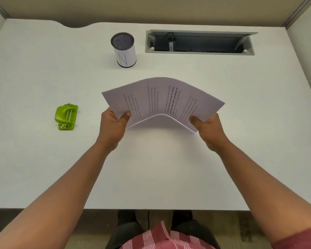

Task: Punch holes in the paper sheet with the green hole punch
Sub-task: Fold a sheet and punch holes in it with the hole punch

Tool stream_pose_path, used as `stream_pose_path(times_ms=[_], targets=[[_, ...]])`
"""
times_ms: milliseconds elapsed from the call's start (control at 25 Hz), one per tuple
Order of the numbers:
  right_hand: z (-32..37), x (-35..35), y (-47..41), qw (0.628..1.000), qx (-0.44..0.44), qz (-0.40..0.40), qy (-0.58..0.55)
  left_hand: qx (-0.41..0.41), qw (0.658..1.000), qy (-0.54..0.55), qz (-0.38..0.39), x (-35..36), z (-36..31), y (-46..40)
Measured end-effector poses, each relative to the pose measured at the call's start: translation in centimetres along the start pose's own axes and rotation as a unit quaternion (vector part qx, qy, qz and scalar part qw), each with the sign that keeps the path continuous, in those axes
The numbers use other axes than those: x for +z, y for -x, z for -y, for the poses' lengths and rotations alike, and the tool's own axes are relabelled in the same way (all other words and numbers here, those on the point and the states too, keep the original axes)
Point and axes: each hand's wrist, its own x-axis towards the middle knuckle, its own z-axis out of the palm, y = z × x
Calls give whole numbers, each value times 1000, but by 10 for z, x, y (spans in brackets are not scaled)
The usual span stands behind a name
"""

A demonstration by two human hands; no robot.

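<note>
A printed paper sheet is held above the middle of the white desk, bowed upward into an arch. My left hand pinches its near left corner, and my right hand pinches its near right corner. The green hole punch sits on the desk to the left, well apart from my left hand, with nothing touching it.
A mesh pen cup with a white label stands at the back centre. An open cable tray is recessed into the desk at the back right. Partition walls enclose the desk on three sides.
</note>
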Motion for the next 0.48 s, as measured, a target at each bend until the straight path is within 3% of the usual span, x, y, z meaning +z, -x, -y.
stream_pose_path(times_ms=[480], targets=[[-3, 4, 2, 1000, 15, -6, 9, -6, 1000, 13, -20, 8, 5, 3]])
